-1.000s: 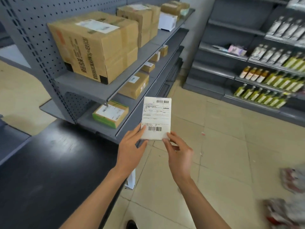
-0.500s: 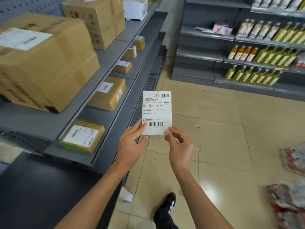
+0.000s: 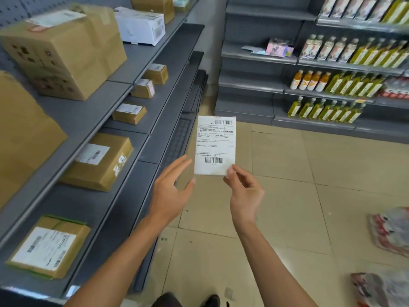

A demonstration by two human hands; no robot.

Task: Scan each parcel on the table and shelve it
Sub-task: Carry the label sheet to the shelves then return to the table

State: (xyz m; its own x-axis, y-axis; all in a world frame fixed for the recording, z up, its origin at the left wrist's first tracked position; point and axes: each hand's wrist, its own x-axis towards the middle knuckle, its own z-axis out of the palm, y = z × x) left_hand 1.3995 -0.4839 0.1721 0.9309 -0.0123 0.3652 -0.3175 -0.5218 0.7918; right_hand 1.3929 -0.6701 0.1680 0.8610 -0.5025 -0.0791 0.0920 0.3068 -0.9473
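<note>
Mid-frame, the right hand (image 3: 244, 197) pinches the small flat white labelled parcel (image 3: 214, 145) by its lower right corner, the left hand (image 3: 170, 191) spread beside it; it looks light and thin, best gripped by its edges.

place: shop | evidence: grey retail shelving (image 3: 250, 84); rows of bottles (image 3: 345, 85); labelled parcels (image 3: 99, 160)

Cardboard boxes (image 3: 66, 52) and a white box (image 3: 141, 25) are set on the grey shelves (image 3: 141, 111) at left. Bottles (image 3: 325, 109) are lined on the far shelves (image 3: 250, 83), and plastic-wrapped packs (image 3: 391, 231) lie on the tiled floor (image 3: 287, 196).
</note>
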